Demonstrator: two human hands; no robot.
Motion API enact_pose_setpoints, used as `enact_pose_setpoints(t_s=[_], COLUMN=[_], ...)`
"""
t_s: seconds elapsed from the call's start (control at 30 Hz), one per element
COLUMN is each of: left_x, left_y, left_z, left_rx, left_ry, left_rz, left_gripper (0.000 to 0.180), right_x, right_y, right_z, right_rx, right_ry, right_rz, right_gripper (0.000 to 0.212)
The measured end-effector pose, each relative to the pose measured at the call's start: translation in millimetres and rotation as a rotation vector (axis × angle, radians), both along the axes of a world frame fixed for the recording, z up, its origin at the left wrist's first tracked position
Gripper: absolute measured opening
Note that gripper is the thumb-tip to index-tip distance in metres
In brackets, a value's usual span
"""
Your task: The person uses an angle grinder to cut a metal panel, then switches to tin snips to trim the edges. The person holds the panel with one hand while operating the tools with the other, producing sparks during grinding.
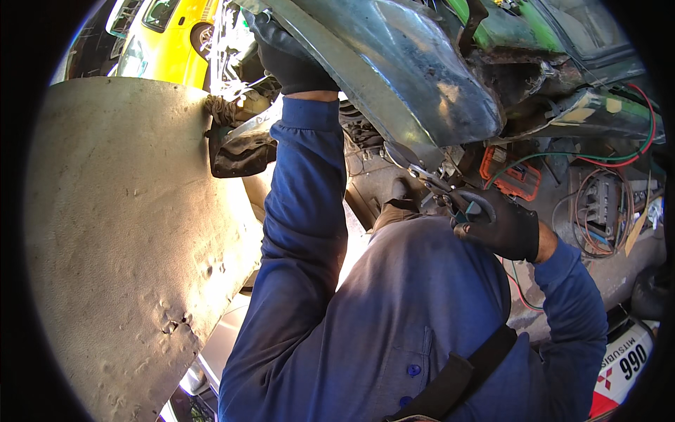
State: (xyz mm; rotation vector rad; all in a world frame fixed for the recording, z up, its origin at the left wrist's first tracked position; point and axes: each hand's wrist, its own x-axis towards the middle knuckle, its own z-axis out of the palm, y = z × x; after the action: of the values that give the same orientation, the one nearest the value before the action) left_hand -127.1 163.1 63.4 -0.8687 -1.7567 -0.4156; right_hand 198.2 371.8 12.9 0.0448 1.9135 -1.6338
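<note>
My left hand (287,55), in a black glove, is raised to the edge of a bare-metal car body panel (415,70). Its fingers close around the upper left end of that edge and are partly hidden there. Lower down on the right, my gloved right hand (503,224) is wrapped round the handles of locking pliers (460,200). The pliers' wide jaws (401,155) point up and left, close beneath the panel's lower corner; whether they touch it cannot be made out.
A large tan sheet (133,232) fills the left side. Red and green hoses (598,158) cross on the right, by an orange plastic case (517,179) and coiled cable (598,218) on the floor. A yellow vehicle (165,42) stands behind at upper left.
</note>
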Motion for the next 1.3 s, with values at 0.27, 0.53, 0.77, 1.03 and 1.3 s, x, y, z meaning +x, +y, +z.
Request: enact_pose_setpoints(t_s=[0.27, 0.53, 0.77, 1.03, 1.3], left_x=[-3.2, 2.4, 0.5, 0.8, -5.1], left_y=[-0.7, 6.9, 12.1, 18.3, 17.5], left_z=[-3.1, 5.6, 6.5, 7.1, -7.1], left_rx=[-0.020, -0.085, -0.020, -0.049, 0.266], left_ry=[0.007, -0.004, -0.041, -0.061, -0.361], left_rz=[0.096, 0.024, -0.054, -0.065, -0.309], left_gripper=[0.021, 0.027, 0.027, 0.026, 0.023], right_x=[6.1, 3.1, 2.9, 3.8, -9.1], right_y=[-5.3, 2.7, 3.7, 4.3, 2.9], right_z=[7.0, 10.0, 2.4, -9.6, 0.5], right_rx=[0.048, 0.058, 0.060, 0.050, -0.074], right_ry=[0.072, 0.065, 0.099, 0.136, -0.025], right_rz=[-0.150, -0.095, -0.107, -0.141, -0.130], right_gripper=[0.071, 0.078, 0.075, 0.072, 0.076])
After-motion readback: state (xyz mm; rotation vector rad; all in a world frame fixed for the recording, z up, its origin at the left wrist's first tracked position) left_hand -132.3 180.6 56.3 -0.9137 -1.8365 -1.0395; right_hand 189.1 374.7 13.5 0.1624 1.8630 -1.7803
